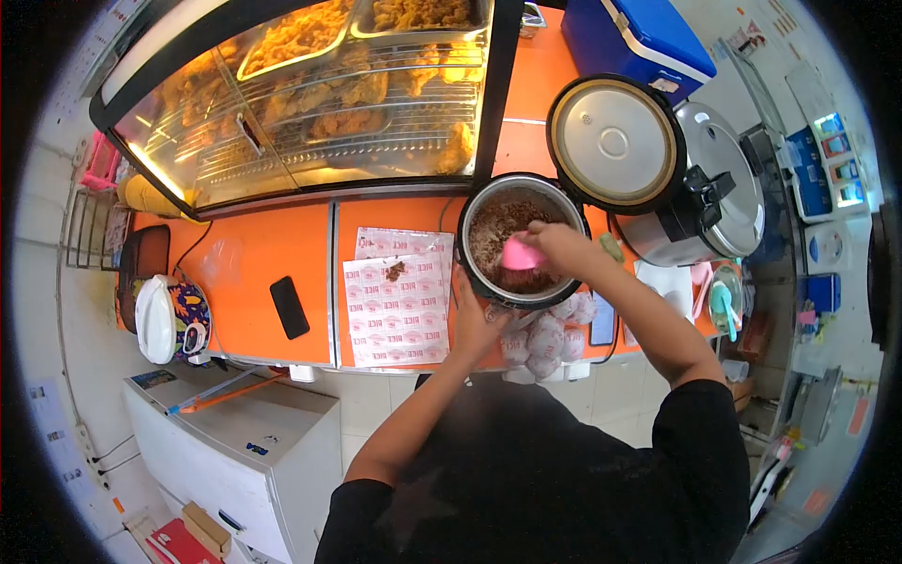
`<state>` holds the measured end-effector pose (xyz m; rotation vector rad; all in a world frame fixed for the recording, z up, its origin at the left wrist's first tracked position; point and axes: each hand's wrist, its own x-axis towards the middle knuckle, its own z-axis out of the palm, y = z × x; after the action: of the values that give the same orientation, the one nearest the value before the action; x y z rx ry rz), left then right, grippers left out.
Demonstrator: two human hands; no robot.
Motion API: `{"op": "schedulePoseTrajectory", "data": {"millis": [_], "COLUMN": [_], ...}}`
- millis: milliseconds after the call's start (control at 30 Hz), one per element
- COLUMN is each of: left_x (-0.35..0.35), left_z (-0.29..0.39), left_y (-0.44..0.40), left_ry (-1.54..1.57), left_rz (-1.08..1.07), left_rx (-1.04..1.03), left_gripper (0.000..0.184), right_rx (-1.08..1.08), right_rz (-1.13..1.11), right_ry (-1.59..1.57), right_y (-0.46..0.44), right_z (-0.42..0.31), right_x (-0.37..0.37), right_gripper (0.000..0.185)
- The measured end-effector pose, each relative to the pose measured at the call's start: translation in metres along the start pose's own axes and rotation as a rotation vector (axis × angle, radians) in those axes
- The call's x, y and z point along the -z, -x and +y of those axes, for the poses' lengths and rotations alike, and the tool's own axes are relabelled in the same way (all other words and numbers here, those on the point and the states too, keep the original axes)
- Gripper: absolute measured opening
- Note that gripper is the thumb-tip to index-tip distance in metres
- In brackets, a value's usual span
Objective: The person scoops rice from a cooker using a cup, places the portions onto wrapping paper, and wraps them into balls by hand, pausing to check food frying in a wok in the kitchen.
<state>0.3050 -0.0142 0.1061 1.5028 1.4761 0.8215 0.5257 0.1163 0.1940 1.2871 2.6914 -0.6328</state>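
My right hand [556, 246] is closed on a pink scoop [520, 254] inside the open rice cooker [467, 246], over brown, grainy food [496, 226]. My left hand [475, 318] rests against the cooker's lower left outer side; its fingers are partly apart and hold nothing. Left of the cooker lie printed paper sheets [395, 315], with a small brown clump [396, 271] on the top one. Several round, paper-wrapped packs [545, 343] are piled just below the cooker, beside my left hand.
The cooker's raised lid [615, 141] and a larger silver cooker [691, 211] are at the right. A glass display case [310, 113] of fried food fills the upper left. A black phone [289, 307], a white-lidded pot [162, 318] and a blue cooler [644, 42] are also on the orange counter.
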Motion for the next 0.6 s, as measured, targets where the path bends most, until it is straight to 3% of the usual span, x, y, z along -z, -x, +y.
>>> {"op": "schedulePoseTrajectory", "data": {"millis": [67, 167, 200, 400, 600], "left_x": [0.0, -0.002, -0.002, -0.003, 0.0], "left_z": [0.004, 0.004, 0.003, 0.001, 0.004], "left_y": [0.001, 0.002, 0.0, 0.0, 0.001], "left_ry": [-0.001, -0.038, -0.055, 0.011, -0.062], "left_rz": [0.023, 0.045, 0.056, 0.038, 0.064], "left_rx": [0.008, -0.029, -0.048, -0.021, -0.08], "left_gripper": [0.13, 0.129, 0.13, 0.131, 0.131], "right_rx": [-0.138, -0.187, -0.233, -0.341, -0.229], "right_rz": [0.066, -0.018, -0.082, -0.121, -0.059], "right_ry": [0.029, 0.086, 0.068, -0.085, -0.13], "right_y": [0.002, -0.008, -0.011, -0.009, -0.025], "right_z": [0.0, 0.022, 0.023, 0.011, 0.006], "right_x": [0.016, -0.021, -0.026, -0.016, -0.043], "right_gripper": [0.04, 0.037, 0.059, 0.041, 0.041]}}
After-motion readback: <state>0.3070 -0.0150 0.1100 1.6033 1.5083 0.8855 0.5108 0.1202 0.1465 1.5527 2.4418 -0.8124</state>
